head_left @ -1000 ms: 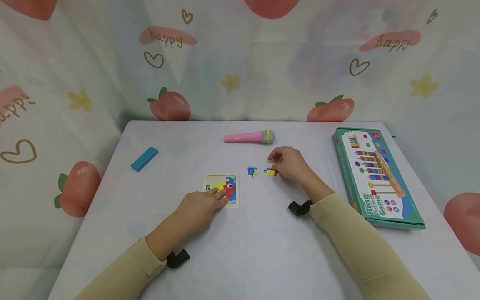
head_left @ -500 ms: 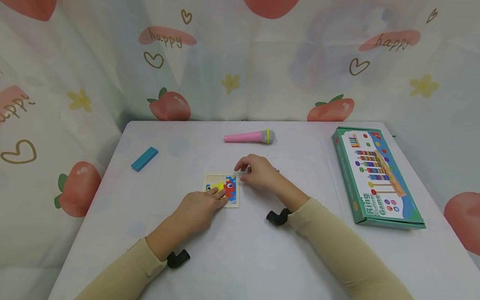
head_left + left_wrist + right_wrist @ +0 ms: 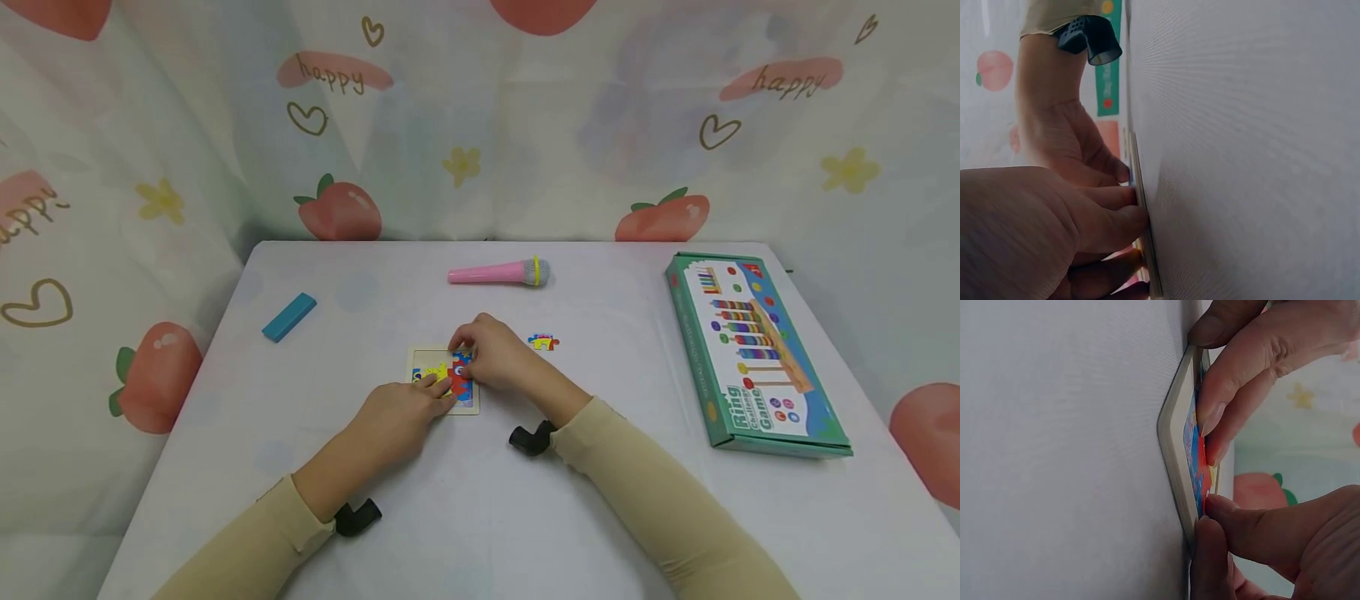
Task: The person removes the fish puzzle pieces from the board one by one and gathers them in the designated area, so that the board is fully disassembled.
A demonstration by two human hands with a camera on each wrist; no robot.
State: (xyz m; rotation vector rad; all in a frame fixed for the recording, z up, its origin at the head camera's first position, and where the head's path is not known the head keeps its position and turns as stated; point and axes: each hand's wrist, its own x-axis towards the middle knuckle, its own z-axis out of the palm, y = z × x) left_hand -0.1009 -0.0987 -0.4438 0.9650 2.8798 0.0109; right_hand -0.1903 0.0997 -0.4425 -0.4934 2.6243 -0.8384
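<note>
A small square jigsaw puzzle in a wooden tray (image 3: 468, 412), printed in yellow, red and blue, lies flat on the white tabletop. My left hand (image 3: 393, 421) rests its straight fingers on the puzzle's pieces (image 3: 1195, 459), with the thumb at the tray's near edge. At the tray's upper right part, my right hand (image 3: 498, 354) has thumb and finger close together, pinching at the puzzle's edge; the hand hides that corner in the head view. Bare wood shows in the tray's upper left. One loose puzzle piece (image 3: 543, 342) lies right of the right hand.
Farther back lies a pink toy microphone (image 3: 495, 272). A blue block (image 3: 289, 317) sits toward the back left. A green ring game box (image 3: 757, 354) takes up the right side, and a printed curtain (image 3: 480, 108) hangs behind the table.
My right hand has moved left from the loose piece to the tray's upper right corner, uncovering that piece. The blue loose piece seen earlier is out of sight. My left hand has stayed put.
</note>
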